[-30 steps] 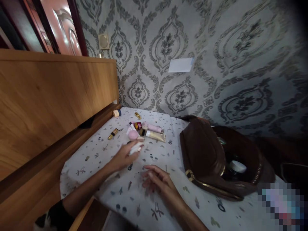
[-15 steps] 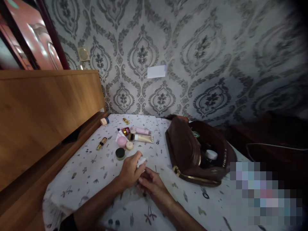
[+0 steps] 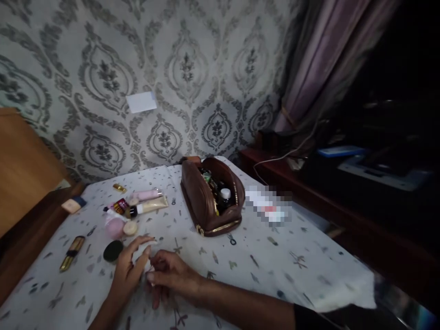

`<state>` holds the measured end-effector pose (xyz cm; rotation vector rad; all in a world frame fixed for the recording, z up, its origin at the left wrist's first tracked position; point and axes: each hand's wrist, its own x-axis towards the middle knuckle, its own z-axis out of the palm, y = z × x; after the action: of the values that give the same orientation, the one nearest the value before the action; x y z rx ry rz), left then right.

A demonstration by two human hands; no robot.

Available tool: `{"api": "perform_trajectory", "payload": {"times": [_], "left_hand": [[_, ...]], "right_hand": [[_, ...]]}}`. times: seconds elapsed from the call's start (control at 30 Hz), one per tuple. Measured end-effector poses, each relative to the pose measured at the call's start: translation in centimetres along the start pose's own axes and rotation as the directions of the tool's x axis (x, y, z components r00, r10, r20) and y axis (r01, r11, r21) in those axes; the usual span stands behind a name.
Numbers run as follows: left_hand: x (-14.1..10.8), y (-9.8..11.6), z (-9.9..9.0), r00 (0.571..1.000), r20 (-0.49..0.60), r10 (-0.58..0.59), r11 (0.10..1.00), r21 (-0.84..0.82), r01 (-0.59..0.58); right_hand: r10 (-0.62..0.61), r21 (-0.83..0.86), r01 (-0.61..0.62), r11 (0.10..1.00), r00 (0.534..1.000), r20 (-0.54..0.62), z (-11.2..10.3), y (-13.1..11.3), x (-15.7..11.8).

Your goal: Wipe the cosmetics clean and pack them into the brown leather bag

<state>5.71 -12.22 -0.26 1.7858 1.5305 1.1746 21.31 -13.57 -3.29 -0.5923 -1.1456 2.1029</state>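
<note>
My left hand (image 3: 129,269) is closed around a crumpled white tissue (image 3: 140,252), which shows between thumb and fingers. Close against it, my right hand (image 3: 177,274) pinches the lower edge of the same tissue; the fingertips are partly hidden and slightly blurred. Just beyond my left hand sits a round jar with a dark lid (image 3: 113,251). A pink round item (image 3: 114,228) and a small cream-coloured pot (image 3: 130,228) lie behind that jar. Further back are a cream tube with a black cap (image 3: 151,205), a pink tube (image 3: 146,195) and a dark red jar (image 3: 121,206).
An unzipped brown bag (image 3: 195,197) with bottles inside stands right of the cosmetics. A gold-and-black tube (image 3: 72,253) lies at the left, near a small beige-and-blue item (image 3: 73,205). The patterned wall rises behind, and dark red furniture (image 3: 319,211) borders the right side.
The view has swung to the right, so the table things appear further left and more of the right side shows. Both hands stay together on the white tissue.
</note>
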Motion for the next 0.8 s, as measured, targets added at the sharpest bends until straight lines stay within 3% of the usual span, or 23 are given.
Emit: {"api": "perform_trajectory", "payload": {"times": [0.07, 0.17, 0.3, 0.37, 0.43, 0.5, 0.57, 0.7, 0.8], "left_hand": [[0.1, 0.2, 0.3, 0.999, 0.04, 0.029, 1.0, 0.009, -0.03], [0.3, 0.1, 0.5, 1.0, 0.014, 0.021, 0.999, 0.047, -0.022], [0.5, -0.7, 0.3, 0.998, -0.027, -0.061, 0.997, 0.04, 0.062], [0.6, -1.0, 0.2, 0.99, -0.061, -0.129, 0.992, -0.017, 0.128], [0.6, -1.4, 0.2, 0.969, -0.077, -0.236, 0.968, -0.106, 0.227], [0.4, -1.9, 0.4, 0.932, -0.049, -0.36, 0.917, -0.206, 0.343], [0.1, -2.4, 0.8, 0.893, 0.012, -0.451, 0.853, -0.288, 0.435], [-0.2, -2.7, 1.2, 0.856, 0.087, -0.509, 0.76, -0.422, 0.495], [-0.1, -1.9, 1.1, 0.846, 0.232, -0.479, 0.716, -0.455, 0.53]], "right_hand": [[-0.024, -0.004, 0.023, 1.0, 0.999, -0.046, -0.3, 0.2, 0.1], [-0.06, -0.036, 0.056, 0.998, 0.991, -0.119, -0.7, 0.7, 0.4], [-0.095, -0.143, 0.062, 0.988, 0.968, -0.232, -1.1, 1.0, 0.7], [-0.176, -0.275, 0.098, 0.956, 0.946, -0.272, -1.3, 0.7, 0.5], [-0.321, -0.492, 0.158, 0.856, 0.909, -0.266, -1.4, -0.1, 0.0], [-0.449, -0.704, 0.199, 0.681, 0.874, -0.187, -1.4, -1.0, -0.8], [-0.485, -0.832, 0.206, 0.515, 0.871, -0.084, -1.4, -1.8, -1.5], [-0.478, -0.927, 0.197, 0.32, 0.878, 0.022, -1.4, -2.1, -1.9], [-0.515, -0.959, 0.155, 0.237, 0.857, 0.011, -1.3, -1.7, -1.7]]}}
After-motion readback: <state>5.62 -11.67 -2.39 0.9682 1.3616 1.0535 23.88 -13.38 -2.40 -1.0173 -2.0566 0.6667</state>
